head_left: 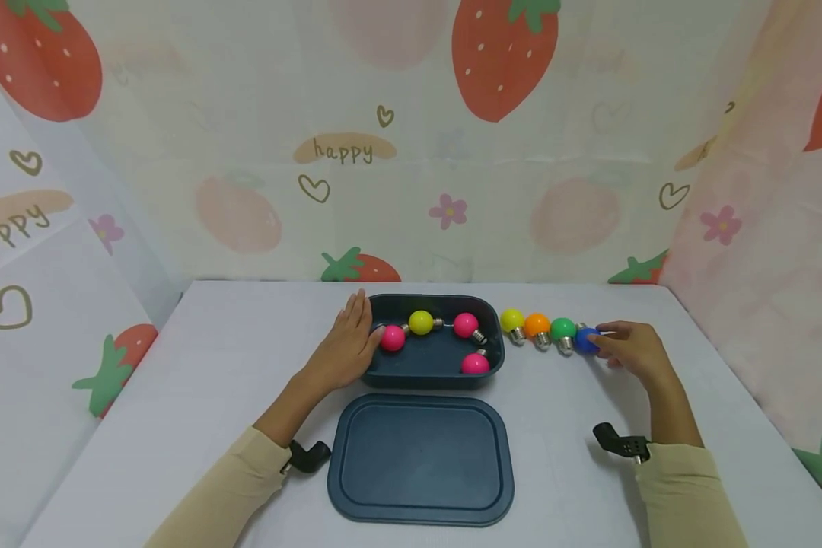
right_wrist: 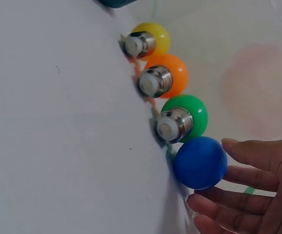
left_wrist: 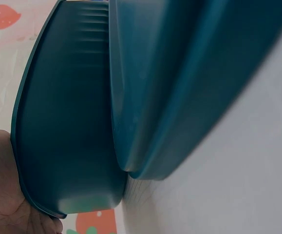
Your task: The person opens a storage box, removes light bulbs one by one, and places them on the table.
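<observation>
A blue light bulb (right_wrist: 200, 163) is at the right end of a row on the table, its base pointing away. My right hand (head_left: 632, 348) holds it between thumb and fingers. Beside it lie a green bulb (head_left: 563, 329), an orange bulb (head_left: 537, 325) and a yellow bulb (head_left: 512, 320), silver bases facing me. My left hand (head_left: 345, 346) rests against the left end of a dark blue box (head_left: 433, 382), fingers straight and thumb at the rim. Inside the box are a yellow bulb (head_left: 421, 323) and pink bulbs (head_left: 466, 325), lying at different angles.
A dark blue lid (head_left: 421, 460) lies flat on the white table (head_left: 246, 335), in front of the box. Behind the table and at both sides hang strawberry-print sheets (head_left: 445, 167). A black camera mount sits on each wrist.
</observation>
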Available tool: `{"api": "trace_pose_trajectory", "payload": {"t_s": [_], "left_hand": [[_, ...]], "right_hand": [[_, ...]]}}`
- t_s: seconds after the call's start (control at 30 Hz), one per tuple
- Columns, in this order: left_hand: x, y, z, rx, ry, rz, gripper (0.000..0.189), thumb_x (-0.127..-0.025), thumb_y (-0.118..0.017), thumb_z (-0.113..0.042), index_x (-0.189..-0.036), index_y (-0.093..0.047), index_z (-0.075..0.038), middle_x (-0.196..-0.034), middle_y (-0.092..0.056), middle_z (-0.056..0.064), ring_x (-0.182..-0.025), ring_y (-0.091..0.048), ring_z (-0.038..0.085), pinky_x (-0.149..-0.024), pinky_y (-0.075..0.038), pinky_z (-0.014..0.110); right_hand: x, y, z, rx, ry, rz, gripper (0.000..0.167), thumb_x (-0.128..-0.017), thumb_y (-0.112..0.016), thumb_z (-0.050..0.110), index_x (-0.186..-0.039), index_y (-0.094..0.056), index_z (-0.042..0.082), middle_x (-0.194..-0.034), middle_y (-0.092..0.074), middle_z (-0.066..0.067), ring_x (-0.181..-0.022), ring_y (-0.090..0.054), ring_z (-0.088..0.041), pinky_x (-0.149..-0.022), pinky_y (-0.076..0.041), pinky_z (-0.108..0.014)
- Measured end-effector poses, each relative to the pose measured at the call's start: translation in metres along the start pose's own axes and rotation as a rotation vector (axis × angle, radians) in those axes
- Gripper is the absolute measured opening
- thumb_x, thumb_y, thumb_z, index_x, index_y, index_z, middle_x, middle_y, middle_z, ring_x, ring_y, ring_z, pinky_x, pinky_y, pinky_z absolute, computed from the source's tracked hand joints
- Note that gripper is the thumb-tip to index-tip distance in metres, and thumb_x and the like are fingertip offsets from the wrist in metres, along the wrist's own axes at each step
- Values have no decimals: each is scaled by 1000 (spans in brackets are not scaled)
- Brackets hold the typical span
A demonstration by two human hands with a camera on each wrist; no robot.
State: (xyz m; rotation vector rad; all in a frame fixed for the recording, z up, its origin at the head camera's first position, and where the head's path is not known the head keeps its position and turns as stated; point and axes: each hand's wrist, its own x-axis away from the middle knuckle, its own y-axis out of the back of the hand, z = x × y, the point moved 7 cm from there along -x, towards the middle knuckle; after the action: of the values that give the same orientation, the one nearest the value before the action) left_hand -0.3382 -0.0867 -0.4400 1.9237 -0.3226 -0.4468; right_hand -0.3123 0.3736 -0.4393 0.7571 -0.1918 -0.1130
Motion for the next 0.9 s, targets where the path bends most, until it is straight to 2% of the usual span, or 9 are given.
{"api": "trace_pose_trajectory", "payload": {"t_s": [0.27, 0.53, 0.77, 0.9], "left_hand": [[0, 0, 0, -1, 5, 11, 71, -110, -32, -40, -158, -15, 9, -168, -7, 22, -156, -3, 35, -124, -10, 49], [-1, 1, 0, -4, 7, 13, 71, -110, -32, -40, -158, -14, 9, -168, -7, 22, -156, -2, 35, -124, -10, 49], [1, 1, 1, -4, 7, 2, 71, -110, -32, -40, -157, -16, 10, -168, -8, 23, -156, -4, 36, -124, -11, 50], [1, 1, 0, 0, 5, -5, 70, -110, -34, -39, -157, -16, 10, -168, -9, 22, -156, -5, 37, -124, -12, 50]], "right_hand": [[6, 10, 8, 57, 53, -43, 58, -103, -59, 37, -138, -55, -9, -125, -65, -31, -99, -69, -36, -70, -57, -28], [12, 24, 28, 96, 110, -95, 59, -102, -60, 38, -138, -55, -9, -126, -62, -34, -102, -68, -43, -69, -57, -27], [20, 26, 51, 124, 155, -140, 55, -102, -61, 38, -136, -59, -6, -126, -63, -34, -101, -69, -43, -74, -60, -41], [28, 26, 66, 128, 204, -164, 52, -101, -62, 36, -134, -61, -4, -122, -66, -30, -108, -64, -45, -80, -58, -50]]}}
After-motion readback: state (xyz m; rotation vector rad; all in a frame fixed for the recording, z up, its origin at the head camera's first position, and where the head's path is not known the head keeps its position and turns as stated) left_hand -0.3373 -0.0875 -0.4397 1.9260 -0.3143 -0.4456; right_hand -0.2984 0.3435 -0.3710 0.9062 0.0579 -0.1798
